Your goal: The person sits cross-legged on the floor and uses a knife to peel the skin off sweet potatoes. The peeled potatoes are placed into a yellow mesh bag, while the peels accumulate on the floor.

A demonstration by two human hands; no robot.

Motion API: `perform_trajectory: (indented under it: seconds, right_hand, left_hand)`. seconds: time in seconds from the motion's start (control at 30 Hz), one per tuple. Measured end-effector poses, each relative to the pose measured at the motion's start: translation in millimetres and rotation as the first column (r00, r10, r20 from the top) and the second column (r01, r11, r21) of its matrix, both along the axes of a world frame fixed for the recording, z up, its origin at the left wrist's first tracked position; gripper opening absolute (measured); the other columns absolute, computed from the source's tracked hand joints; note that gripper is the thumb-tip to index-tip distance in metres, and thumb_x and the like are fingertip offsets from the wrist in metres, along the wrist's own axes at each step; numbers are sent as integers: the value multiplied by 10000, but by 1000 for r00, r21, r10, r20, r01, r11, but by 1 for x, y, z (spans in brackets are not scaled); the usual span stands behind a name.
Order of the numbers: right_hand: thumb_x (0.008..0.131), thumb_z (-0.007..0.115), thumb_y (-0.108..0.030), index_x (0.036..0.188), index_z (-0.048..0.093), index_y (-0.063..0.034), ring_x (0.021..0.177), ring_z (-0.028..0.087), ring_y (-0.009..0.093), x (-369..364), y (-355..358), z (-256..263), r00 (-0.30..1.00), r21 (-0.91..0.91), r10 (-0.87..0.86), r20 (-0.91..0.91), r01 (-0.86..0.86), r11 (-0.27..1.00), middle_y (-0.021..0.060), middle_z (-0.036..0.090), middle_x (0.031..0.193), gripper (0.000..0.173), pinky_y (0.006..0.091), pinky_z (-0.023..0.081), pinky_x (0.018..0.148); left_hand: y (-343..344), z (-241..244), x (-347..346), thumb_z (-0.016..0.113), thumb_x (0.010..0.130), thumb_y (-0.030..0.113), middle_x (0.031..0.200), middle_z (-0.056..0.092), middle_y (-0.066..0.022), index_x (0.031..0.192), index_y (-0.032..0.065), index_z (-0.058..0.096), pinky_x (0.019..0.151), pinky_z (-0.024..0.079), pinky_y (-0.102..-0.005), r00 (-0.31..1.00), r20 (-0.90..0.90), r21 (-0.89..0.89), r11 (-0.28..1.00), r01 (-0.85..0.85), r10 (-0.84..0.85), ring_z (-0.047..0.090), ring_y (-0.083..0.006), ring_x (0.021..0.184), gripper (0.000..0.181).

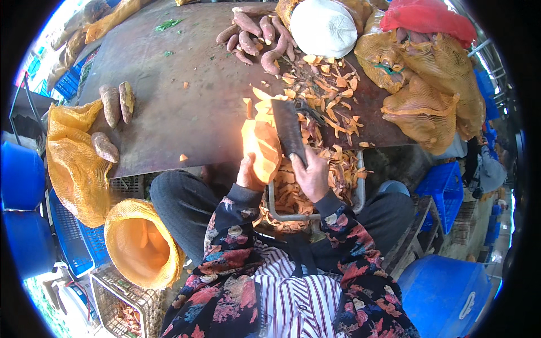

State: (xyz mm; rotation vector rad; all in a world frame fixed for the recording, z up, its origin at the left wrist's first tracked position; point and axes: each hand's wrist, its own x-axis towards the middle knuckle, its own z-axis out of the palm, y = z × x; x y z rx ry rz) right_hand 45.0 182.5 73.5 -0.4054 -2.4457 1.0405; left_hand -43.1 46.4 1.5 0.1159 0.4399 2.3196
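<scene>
My left hand (pixel 250 174) grips a large peeled orange sweet potato (pixel 261 145) near its lower end. In my right hand (pixel 312 174) is a knife with a broad dark blade (pixel 288 126), its handle hidden in my fist. The blade stands right beside the sweet potato; whether it touches is hard to tell. Below my hands, between my knees, a grey plastic crate (pixel 359 186) holds orange peelings (pixel 287 194). Peeled orange pieces (pixel 263 105) lie on the table edge just beyond. A dark tool (pixel 309 112), possibly a peeler, rests among the scraps.
Unpeeled sweet potatoes (pixel 249 42) are heaped at the table's (pixel 169 110) far side, beside a white cloth-like bundle (pixel 323 27). Filled orange mesh sacks (pixel 444 80) crowd the right. At lower left stands an open mesh sack (pixel 116 236), near blue crates (pixel 69 232). A blue tub (pixel 444 291) sits lower right.
</scene>
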Motion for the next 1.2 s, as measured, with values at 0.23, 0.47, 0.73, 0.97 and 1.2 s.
perform_trajectory:
  seconds: [0.23, 0.47, 0.73, 0.97, 1.2]
  right_hand:
    - [842, 650, -86, 1037, 658, -39, 643, 660, 286, -9, -25, 2, 998, 300, 43, -55, -25, 954, 141, 683, 810, 200, 347, 517, 552]
    - [859, 630, -112, 1110, 645, -87, 613, 638, 279, -18, -26, -18, 994, 228, 71, -86, -50, 972, 121, 654, 737, 253, 360, 507, 538]
    - [736, 670, -38, 1246, 599, -89, 573, 556, 247, 7, -28, 26, 990, 493, 137, 16, -127, 861, 63, 517, 655, 517, 377, 460, 528]
    - [764, 597, -63, 1354, 486, -66, 594, 487, 190, 21, -34, 15, 964, 710, 239, 114, -247, 659, 25, 418, 659, 600, 332, 392, 518]
    - [790, 574, -95, 1334, 486, -60, 590, 486, 164, 21, -27, 31, 946, 774, 271, 177, -304, 556, 18, 422, 676, 552, 317, 383, 507]
  left_hand:
    - [-11, -1, -10, 680, 813, 397, 1159, 576, -105, 1314, 61, 433, 926, 479, -374, 993, -110, -83, 995, -57, 48, 575, -244, 1052, 652]
    - [-6, 13, -10, 666, 797, 448, 1223, 578, -114, 1330, 72, 446, 968, 452, -423, 976, 209, 114, 989, -93, 67, 561, -287, 1107, 689]
    - [-17, -9, -8, 684, 757, 502, 1238, 547, -127, 1348, 73, 410, 995, 426, -460, 995, -89, -44, 998, -40, 36, 536, -296, 1139, 780]
    - [-7, -62, -7, 606, 843, 519, 1316, 508, -127, 1357, 84, 411, 1039, 400, -453, 997, -18, 170, 982, 77, -75, 503, -284, 1205, 701]
    - [-7, -51, -2, 589, 866, 502, 1327, 506, -123, 1357, 81, 417, 1045, 397, -447, 998, -20, 100, 993, 58, -57, 498, -283, 1215, 669]
